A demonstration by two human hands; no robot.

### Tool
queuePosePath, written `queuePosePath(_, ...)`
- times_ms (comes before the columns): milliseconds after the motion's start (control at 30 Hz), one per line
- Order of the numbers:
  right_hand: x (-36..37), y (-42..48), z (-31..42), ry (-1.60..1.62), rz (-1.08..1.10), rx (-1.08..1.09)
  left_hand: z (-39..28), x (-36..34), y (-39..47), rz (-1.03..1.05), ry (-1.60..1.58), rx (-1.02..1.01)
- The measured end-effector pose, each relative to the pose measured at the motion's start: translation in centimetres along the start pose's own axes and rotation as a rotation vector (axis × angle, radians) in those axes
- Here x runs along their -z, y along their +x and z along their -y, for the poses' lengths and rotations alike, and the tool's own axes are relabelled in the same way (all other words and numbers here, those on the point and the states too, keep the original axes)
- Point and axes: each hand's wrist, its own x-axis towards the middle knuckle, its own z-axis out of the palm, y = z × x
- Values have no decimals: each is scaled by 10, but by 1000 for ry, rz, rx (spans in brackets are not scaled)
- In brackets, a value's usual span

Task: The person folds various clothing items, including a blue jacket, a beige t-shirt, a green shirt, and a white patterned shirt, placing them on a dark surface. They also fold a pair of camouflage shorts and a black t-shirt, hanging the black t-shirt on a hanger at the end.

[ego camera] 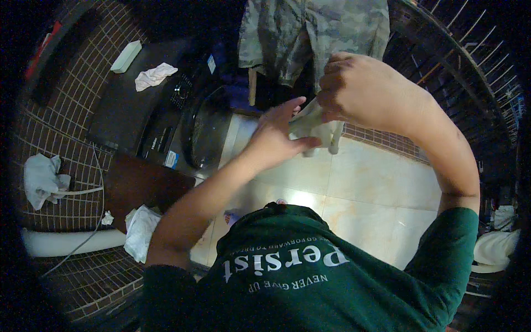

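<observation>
Camouflage shorts (348, 29) hang in front of me at the top of the view. My right hand (352, 87), its fingers closed, pinches a small pale greenish cloth item (309, 118) just below the shorts' leg. To its left, my left hand (282, 130) is spread, its fingers and thumb apart around the lower left part of that item. Blur hides whether the left fingers touch it. The item's lower end hangs over the pale floor tiles, and its exact kind cannot be told.
A black Haier front-loading washing machine (159, 143) stands at the left, with a crumpled pale cloth (155, 76) and a light green box (126, 57) on top. White cloths (141, 232) lie lower left, near a white pipe (74, 243). A dark rack (468, 45) with prongs curves along the upper right.
</observation>
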Motion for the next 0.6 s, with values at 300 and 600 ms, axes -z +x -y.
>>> queuePosePath(300,-7,-34,-24,-46,-74,-257,-14,43,-26,429,252,-181)
queuePosePath(600,-44,-7,30,5,-312,-98,-6,84,-17,470,152,451)
